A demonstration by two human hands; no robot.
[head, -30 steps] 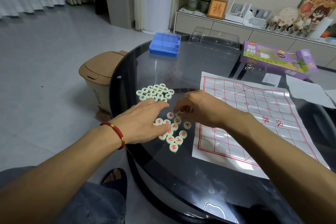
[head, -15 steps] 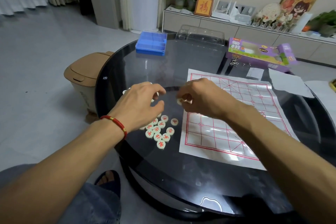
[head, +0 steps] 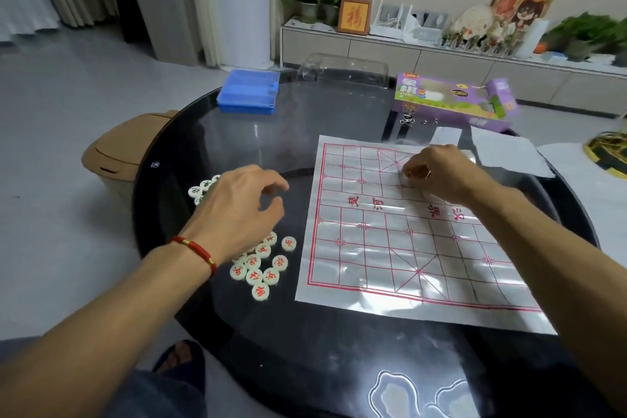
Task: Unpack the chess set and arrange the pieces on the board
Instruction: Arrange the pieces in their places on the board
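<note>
Red-marked pieces (head: pixel 261 268) lie flat in a cluster on the dark round table (head: pixel 237 332), just left of the board's near-left corner. Board (head: pixel 407 248), a glossy paper sheet, long axis runs near to far, tilted slightly right. Left hand (head: pixel 237 214) hovers over the cluster, fingers loosely curled, holding nothing. Green-marked pieces (head: pixel 203 187) peek out beyond it. Right hand (head: pixel 437 170) over the far half, fingertips pinched together; held piece can't be made out. Blue case (head: pixel 249 90), clear lid (head: pixel 342 69), purple box (head: pixel 454 98) at the far edge.

hands (head: pixel 437 171) over board (head: pixel 400 248), pieces (head: pixel 261 265) beside
</note>
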